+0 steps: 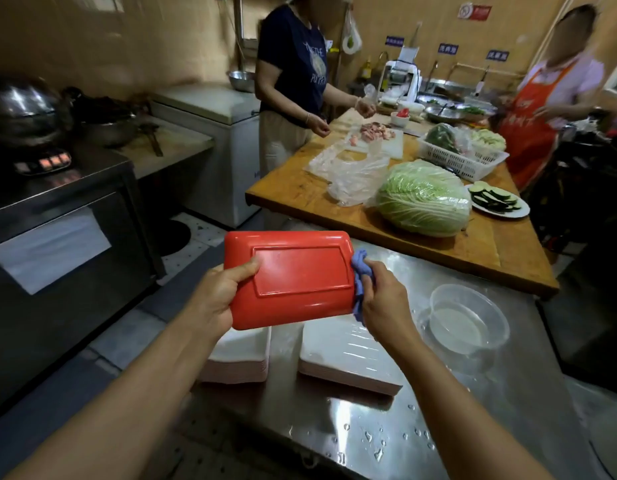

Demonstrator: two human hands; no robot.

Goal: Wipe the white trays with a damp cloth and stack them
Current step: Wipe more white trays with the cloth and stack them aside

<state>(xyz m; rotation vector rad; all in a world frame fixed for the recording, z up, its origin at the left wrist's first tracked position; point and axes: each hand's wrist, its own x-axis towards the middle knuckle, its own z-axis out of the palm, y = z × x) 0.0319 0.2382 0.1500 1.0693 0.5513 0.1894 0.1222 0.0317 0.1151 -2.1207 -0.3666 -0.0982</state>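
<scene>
Red tray (293, 271) gripped by left hand (213, 296); right hand (383, 299) clutches blue cloth (358, 271); two white stacks (345, 355).

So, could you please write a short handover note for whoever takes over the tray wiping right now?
Left hand: grips the left edge of the tray, held red underside up above the steel table.
Right hand: presses the blue cloth against the tray's right edge.
Two stacks of trays sit on the table below: left stack, right stack. A clear bowl with water stands to the right.
Done: cannot tell which stack is wiped.
Left: finish wiping this tray, stack it, continue with the rest.
</scene>
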